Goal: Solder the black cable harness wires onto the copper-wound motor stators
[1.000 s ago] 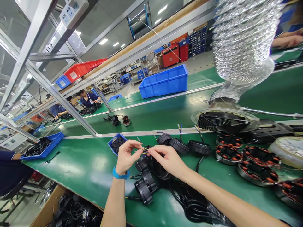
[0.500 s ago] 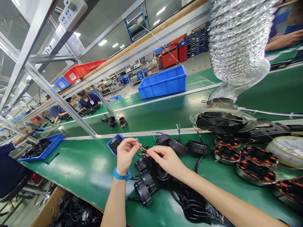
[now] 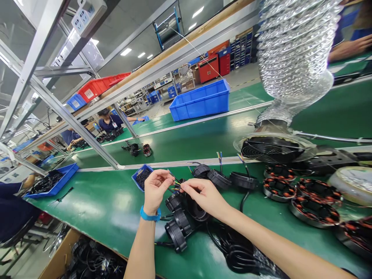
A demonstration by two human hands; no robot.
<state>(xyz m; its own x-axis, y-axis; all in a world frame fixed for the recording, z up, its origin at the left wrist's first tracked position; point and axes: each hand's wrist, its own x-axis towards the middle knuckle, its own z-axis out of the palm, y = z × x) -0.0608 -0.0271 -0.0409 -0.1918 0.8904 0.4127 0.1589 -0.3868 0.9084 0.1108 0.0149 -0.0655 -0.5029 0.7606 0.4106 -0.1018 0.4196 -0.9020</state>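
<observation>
My left hand (image 3: 157,190), with a blue band at the wrist, is closed with thumb and forefinger pinching thin wires (image 3: 177,183). Yellow-green and dark strands show between my hands. From the other side, my right hand (image 3: 203,195) pinches the same wires with its fingertips. Beneath them, a black round housing (image 3: 199,211) is partly covered by my right hand. Several more black housings (image 3: 175,235) with cables lie just left of it. Behind my hands, a row of black caps (image 3: 219,179) has coloured wire ends standing up. The exact wire tips are too small to make out.
Wound stators (image 3: 279,190) sit at right, below a fan (image 3: 261,150) on a foil duct (image 3: 296,50). Bundled black cables (image 3: 238,252) lie in front. A small blue bin (image 3: 141,177) holds black pieces. A large blue bin (image 3: 200,101) stands behind. Co-workers (image 3: 110,121) sit beyond.
My hands stay almost still on the wires. On the belt behind, a housing and a stator have shifted slightly left. A far co-worker's arm now stretches toward a blue bin; the left co-worker's arm has lowered.
</observation>
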